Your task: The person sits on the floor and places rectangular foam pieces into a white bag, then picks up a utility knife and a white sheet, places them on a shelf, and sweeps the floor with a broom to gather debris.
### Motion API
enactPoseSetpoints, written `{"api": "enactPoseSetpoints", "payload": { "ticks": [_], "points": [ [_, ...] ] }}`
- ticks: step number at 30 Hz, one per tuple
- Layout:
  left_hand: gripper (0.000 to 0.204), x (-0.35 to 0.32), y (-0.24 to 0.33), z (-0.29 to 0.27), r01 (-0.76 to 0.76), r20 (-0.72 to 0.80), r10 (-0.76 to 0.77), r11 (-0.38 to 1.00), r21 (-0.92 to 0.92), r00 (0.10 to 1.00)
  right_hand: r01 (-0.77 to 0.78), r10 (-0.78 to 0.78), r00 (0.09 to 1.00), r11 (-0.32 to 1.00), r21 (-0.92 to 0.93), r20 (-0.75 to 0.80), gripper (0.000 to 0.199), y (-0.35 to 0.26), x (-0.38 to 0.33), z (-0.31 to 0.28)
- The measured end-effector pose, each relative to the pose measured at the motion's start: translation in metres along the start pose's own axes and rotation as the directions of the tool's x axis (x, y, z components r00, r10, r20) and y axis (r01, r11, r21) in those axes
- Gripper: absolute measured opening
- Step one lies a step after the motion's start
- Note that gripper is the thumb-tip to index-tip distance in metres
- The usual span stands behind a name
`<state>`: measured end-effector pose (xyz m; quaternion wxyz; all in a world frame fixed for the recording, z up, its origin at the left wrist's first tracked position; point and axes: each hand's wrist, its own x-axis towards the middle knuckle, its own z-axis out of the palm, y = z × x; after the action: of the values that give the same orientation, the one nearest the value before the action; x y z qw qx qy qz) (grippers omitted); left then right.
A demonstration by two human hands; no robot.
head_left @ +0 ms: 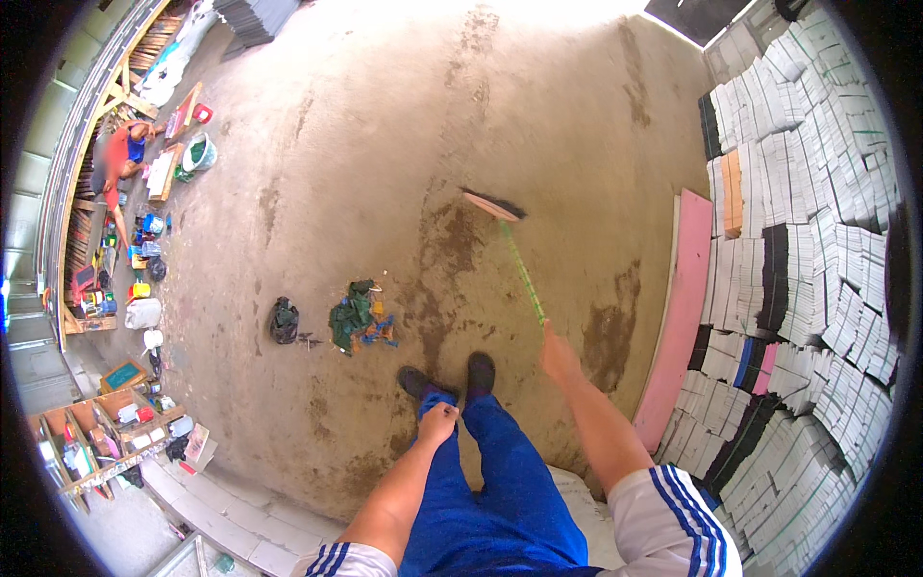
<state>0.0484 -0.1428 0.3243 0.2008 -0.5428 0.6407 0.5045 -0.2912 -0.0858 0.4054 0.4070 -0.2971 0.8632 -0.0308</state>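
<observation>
My right hand (pixel 558 352) is wrapped round the green striped handle of a broom (pixel 525 274). The broom's long head, with dark bristles, rests on the floor ahead of me. Over my left leg, my left hand (pixel 439 423) is closed; a small dark spot shows at its fingers, too small to name. Ahead and to the left of my feet lies a heap of green, blue and orange scraps (pixel 358 317). A dark plastic bag (pixel 284 320) sits just left of that heap.
The concrete floor (pixel 317 183) has dark stains. Tall stacks of white sheets (pixel 817 260) line the right side, beside a pink board (pixel 683 308). At far left, a person (pixel 123 159) crouches among buckets and bottles. A wooden compartment shelf (pixel 101 438) stands at lower left.
</observation>
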Motion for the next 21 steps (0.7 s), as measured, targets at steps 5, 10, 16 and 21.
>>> {"api": "enactPoseSetpoints", "payload": {
  "ticks": [5,10,16,21],
  "points": [
    [0.036,-0.021,0.028,-0.017,0.038,0.015,-0.038,0.999,0.005,0.999,0.021,-0.021,0.992,1.000,0.004,0.127,0.060,-0.009,-0.031,0.070],
    [0.039,-0.037,0.024,-0.016,0.043,0.071,-0.047,0.997,0.061,0.996,0.094,-0.116,0.970,0.989,0.113,0.213,0.068,-0.008,-0.091,0.093],
    [0.040,-0.042,0.004,-0.020,0.014,0.112,-0.025,0.996,0.092,0.993,-0.054,0.051,0.998,0.995,0.086,0.029,0.066,-0.010,-0.068,0.074],
    [0.040,-0.035,-0.045,-0.008,-0.050,0.056,0.047,0.997,0.061,0.997,-0.117,0.113,0.991,0.991,0.063,0.066,0.062,-0.046,-0.069,0.148]
  ]
}}
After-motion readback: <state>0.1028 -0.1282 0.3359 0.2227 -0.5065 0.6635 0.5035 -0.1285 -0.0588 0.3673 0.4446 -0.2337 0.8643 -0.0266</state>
